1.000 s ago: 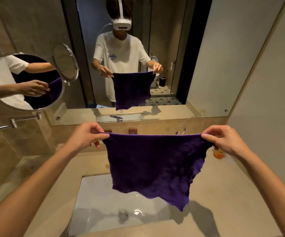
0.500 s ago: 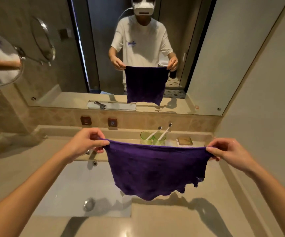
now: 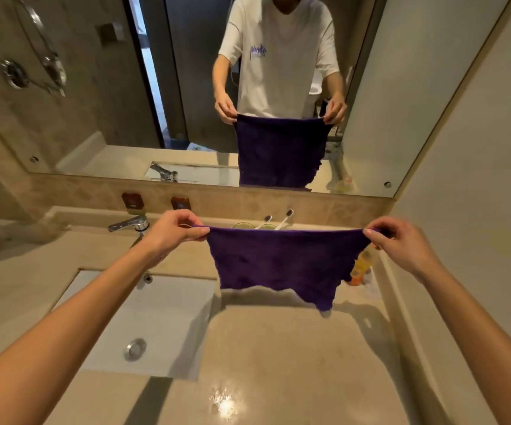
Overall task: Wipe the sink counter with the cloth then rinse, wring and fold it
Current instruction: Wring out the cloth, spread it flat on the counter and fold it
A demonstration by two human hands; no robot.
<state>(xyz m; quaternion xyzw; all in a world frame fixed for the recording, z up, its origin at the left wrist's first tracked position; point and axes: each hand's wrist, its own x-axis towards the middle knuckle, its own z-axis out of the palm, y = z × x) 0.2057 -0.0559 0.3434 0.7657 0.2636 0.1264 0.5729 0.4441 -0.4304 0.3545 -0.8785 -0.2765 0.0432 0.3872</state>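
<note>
A purple cloth (image 3: 282, 260) hangs spread flat in the air above the beige sink counter (image 3: 278, 357), to the right of the white sink basin (image 3: 168, 317). My left hand (image 3: 173, 234) pinches its top left corner. My right hand (image 3: 401, 243) pinches its top right corner. The top edge is pulled taut between them and the ragged bottom edge hangs just above the counter. The cloth hides part of the cups behind it.
A chrome tap (image 3: 128, 223) stands behind the basin, with a drain plug (image 3: 134, 348) in its bottom. Cups with toothbrushes (image 3: 278, 220) and an orange bottle (image 3: 361, 266) stand at the back right. A wall mirror (image 3: 217, 87) rises behind; a wall closes the right side.
The view has swung down and right, so the cloth now hangs over the counter beside the basin instead of over the basin. Both hands keep their pinch on the top corners.
</note>
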